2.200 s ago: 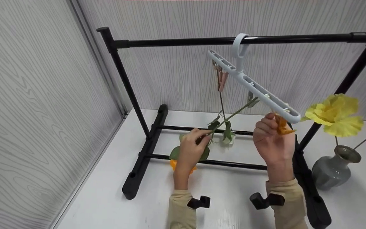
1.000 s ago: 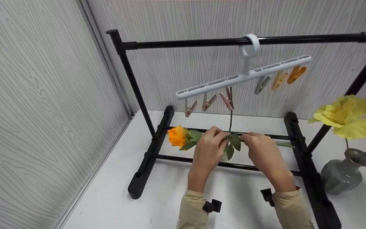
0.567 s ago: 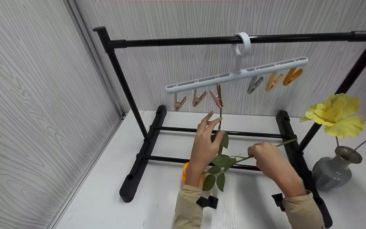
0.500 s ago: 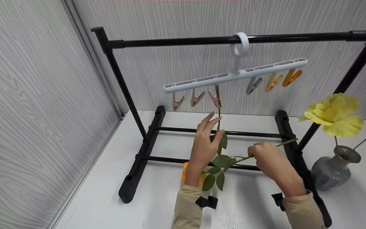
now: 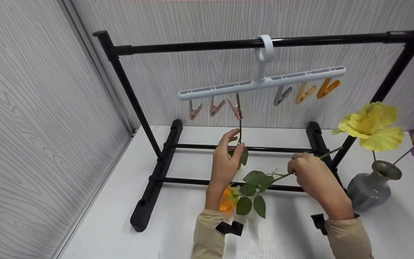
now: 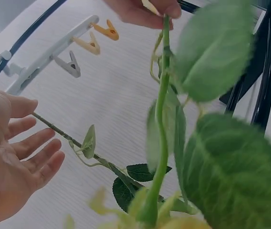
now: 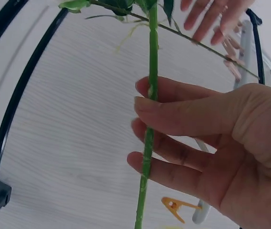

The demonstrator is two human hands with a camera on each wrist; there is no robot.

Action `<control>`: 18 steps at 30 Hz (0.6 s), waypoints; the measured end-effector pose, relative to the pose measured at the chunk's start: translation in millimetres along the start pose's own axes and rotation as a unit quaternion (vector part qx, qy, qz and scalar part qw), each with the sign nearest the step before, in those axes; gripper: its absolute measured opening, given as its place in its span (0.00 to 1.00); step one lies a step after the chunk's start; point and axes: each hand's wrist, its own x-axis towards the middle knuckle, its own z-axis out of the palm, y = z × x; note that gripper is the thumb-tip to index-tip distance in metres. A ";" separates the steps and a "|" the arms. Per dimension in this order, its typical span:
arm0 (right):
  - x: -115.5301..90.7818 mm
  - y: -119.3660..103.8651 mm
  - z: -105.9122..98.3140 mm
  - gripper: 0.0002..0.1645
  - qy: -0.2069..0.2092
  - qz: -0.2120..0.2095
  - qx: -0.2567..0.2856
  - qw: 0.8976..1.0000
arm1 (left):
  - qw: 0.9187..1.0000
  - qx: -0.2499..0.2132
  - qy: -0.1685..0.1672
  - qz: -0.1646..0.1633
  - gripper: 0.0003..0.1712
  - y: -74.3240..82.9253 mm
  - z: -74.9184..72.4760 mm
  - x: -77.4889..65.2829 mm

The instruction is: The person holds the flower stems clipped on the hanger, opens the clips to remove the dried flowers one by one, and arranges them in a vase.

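Observation:
My right hand [image 5: 311, 176] pinches the green stem [image 7: 153, 52] of an orange rose between thumb and fingers. The rose slants down to the left, its leaves [image 5: 254, 178] in front of the rack and its bloom [image 5: 227, 200] partly behind my left wrist. My left hand [image 5: 225, 162] is beside a thin dark stem [image 5: 240, 126] that hangs from a pink clothespin [image 5: 234, 108]. In the left wrist view its fingers [image 6: 42, 140] are spread and loose, thumb tip close to that stem. The lower end of the hanging flower is mostly hidden behind this hand.
A pale blue clip hanger [image 5: 214, 90] hangs on the black rack's top bar [image 5: 192, 46]. Its other clothespins include a grey one [image 5: 282, 96] and an orange one [image 5: 327, 89]. At right stands a grey vase [image 5: 368, 192] with a yellow flower [image 5: 372, 126] and a purple one.
The hanger has swung round. My right hand has gone from its end to the orange rose's stem, which my left hand held earlier. My left hand has moved up beside the hanging stem.

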 end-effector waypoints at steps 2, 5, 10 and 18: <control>-3.3 2.1 -5.2 0.24 -0.001 -0.002 0.003 1.000 | 1.000 -0.021 0.004 -0.014 0.28 -1.9 0.2 -0.7; -8.8 5.8 -13.3 0.25 0.002 -0.008 0.008 1.000 | 0.998 -0.046 -0.003 -0.035 0.33 -4.3 0.8 -1.0; -18.6 14.6 -26.6 0.23 0.003 0.007 0.025 1.000 | 0.995 -0.069 -0.035 -0.056 0.34 -7.4 1.0 -2.1; -31.7 27.7 -39.5 0.22 0.013 0.042 0.073 0.996 | 0.996 -0.046 -0.037 -0.071 0.30 -12.1 3.8 -4.9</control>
